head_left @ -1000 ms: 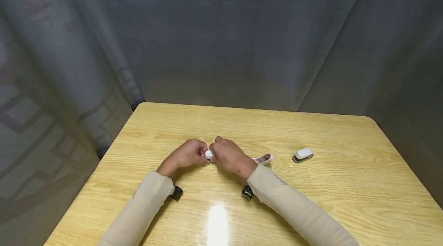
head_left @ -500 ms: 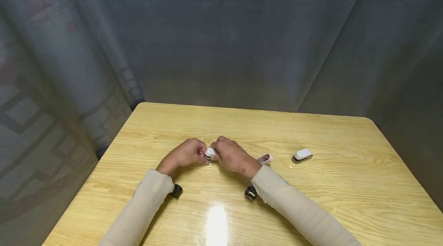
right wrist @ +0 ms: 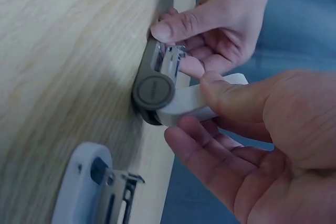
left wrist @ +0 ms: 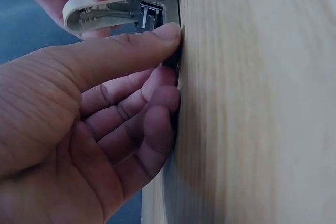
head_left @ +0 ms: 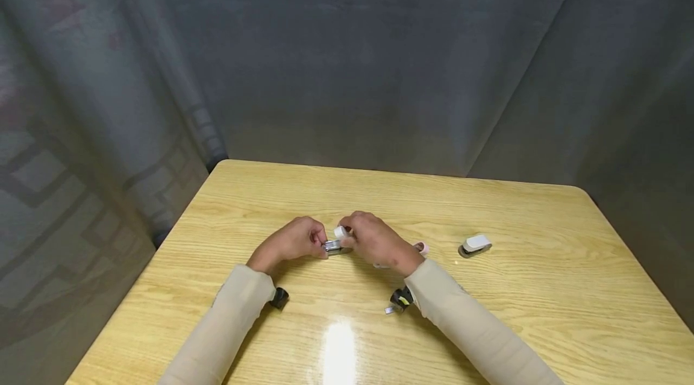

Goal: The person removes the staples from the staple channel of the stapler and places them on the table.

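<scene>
Left hand (head_left: 290, 243) pins stapler (head_left: 335, 244) base against tabletop (head_left: 515, 300), fingers curled round it. Right hand (head_left: 376, 243) pinches its white lid (right wrist: 202, 102), swung up.

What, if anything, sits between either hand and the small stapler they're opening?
Nothing visible. The left hand pins the stapler base against the table, thumb on it. The right hand already pinches the white top cover, swung open. Both touch it directly.
</scene>
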